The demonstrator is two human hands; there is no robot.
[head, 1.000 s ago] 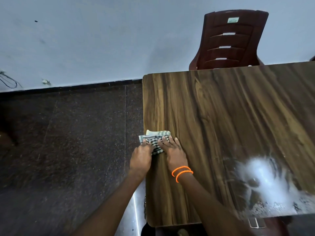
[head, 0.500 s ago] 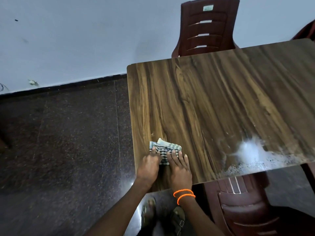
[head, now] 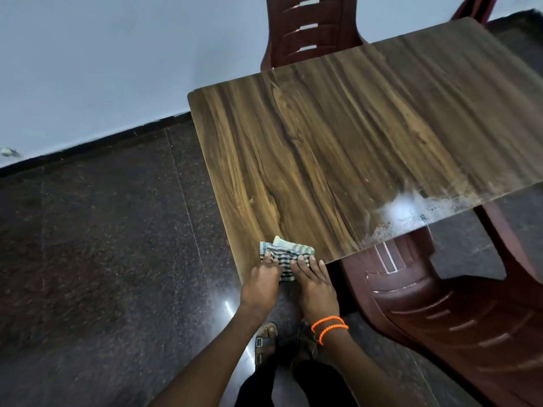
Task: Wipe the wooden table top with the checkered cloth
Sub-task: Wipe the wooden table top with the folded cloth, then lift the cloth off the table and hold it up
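Left hand [head: 260, 279]: fingers flat, pressed on checkered cloth [head: 284, 255] at table top [head: 338, 148] near corner.
Right hand [head: 314, 279]: fingers flat on cloth, beside left.

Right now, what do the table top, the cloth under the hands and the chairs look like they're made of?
Table top: wood or wood-look laminate, judging by the streaked brown grain; smooth, with a glossy glare patch.
Checkered cloth: soft woven fabric, folded and creased, in a dark and pale check.
Chairs: probably moulded plastic; dark red, shiny, with slotted backs.
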